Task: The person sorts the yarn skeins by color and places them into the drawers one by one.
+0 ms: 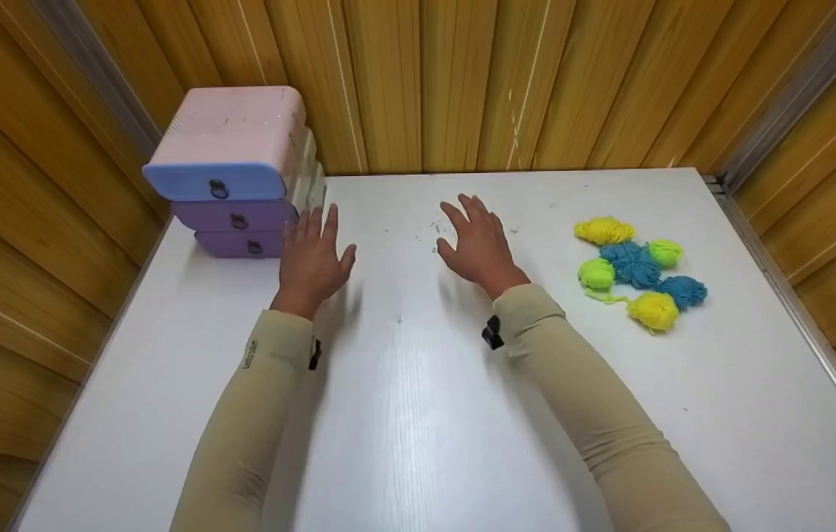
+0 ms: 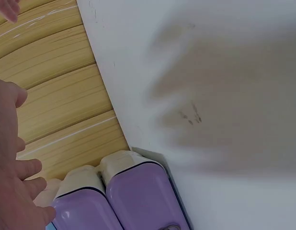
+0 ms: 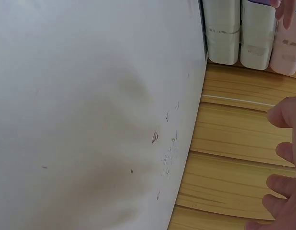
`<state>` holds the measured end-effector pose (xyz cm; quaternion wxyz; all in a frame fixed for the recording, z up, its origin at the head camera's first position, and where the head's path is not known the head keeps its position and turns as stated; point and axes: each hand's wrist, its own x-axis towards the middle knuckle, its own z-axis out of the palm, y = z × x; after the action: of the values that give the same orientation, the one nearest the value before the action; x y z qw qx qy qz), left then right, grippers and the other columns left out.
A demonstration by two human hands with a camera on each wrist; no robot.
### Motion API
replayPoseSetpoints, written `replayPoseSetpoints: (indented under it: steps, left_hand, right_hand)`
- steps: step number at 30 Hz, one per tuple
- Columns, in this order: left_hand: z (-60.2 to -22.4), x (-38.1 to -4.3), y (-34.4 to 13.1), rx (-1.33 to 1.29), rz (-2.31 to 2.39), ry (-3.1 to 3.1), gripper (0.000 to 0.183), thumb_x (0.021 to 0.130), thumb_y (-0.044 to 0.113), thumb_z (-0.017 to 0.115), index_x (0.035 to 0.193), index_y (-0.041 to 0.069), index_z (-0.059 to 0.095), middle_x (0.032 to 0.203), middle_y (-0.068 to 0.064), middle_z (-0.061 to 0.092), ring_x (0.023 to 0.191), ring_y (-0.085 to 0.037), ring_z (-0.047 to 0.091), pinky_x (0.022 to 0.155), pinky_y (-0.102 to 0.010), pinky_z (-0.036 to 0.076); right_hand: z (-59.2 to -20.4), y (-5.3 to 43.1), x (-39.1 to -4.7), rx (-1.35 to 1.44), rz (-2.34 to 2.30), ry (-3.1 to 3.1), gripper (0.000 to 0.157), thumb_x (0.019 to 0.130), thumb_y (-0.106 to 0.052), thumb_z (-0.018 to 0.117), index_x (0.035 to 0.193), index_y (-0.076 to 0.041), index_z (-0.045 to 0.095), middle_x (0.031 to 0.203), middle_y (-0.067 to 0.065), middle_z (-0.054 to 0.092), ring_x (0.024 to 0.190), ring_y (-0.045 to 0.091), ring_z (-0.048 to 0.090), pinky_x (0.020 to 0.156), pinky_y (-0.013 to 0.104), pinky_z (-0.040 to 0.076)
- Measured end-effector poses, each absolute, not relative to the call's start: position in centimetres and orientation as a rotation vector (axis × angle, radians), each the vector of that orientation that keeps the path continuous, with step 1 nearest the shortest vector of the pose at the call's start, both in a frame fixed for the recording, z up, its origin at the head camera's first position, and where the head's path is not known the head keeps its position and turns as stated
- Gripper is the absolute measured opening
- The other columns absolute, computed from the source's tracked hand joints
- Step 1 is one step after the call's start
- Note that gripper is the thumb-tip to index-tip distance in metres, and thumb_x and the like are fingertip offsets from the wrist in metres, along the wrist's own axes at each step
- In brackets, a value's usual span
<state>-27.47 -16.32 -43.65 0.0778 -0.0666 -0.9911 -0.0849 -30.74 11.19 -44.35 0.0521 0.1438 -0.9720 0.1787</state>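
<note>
My left hand (image 1: 312,262) hovers over the table with fingers spread, its fingertips overlapping the right edge of a drawer unit in the head view. That unit (image 1: 236,125) has a pink top, one blue drawer front (image 1: 188,181) and two purple ones below, each with a ring pull. In the left wrist view, the purple drawer fronts (image 2: 145,196) appear beyond the left fingers (image 2: 30,184). My right hand (image 1: 478,244) is held above the table's middle, fingers apart, holding nothing. Nearest it on the right lies a group of yarn balls: yellow (image 1: 605,230), blue (image 1: 632,264) and lime green (image 1: 596,274).
The white table (image 1: 403,428) backs onto a wood-patterned wall (image 1: 454,89), with similar panels on both sides. Another yellow ball (image 1: 653,311), a smaller blue one (image 1: 684,292) and a second green one (image 1: 664,253) lie in the yarn group. A loose green strand trails between balls.
</note>
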Motion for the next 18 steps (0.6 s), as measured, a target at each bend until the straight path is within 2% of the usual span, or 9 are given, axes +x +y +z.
replayPoseSetpoints:
  steps: [7, 18]
  left_hand:
    - [-43.9, -27.5, -17.9, -0.181, -0.266, -2.952, 0.073, 0.099, 0.048, 0.041, 0.156, 0.011, 0.014, 0.159, -0.019, 0.024, 0.149, -0.037, 0.015, 0.119, -0.058, 0.009]
    - [-44.8, -26.8, -19.6, -0.174, -0.300, -2.924, 0.071, 0.100, 0.044, 0.043, 0.155, 0.009, 0.017, 0.157, -0.021, 0.026, 0.146, -0.039, 0.021, 0.117, -0.061, 0.011]
  right_hand:
    - [-44.3, 9.6, -30.8, 0.487, 0.519, -2.940, 0.059, 0.096, -0.039, 0.050, 0.151, -0.021, 0.034, 0.159, 0.011, 0.024, 0.149, 0.030, 0.017, 0.118, 0.053, 0.020]
    - [-44.5, 7.7, -30.8, 0.504, 0.535, -2.942, 0.058, 0.097, -0.038, 0.050, 0.151, -0.022, 0.034, 0.159, 0.009, 0.025, 0.149, 0.028, 0.018, 0.118, 0.052, 0.020]
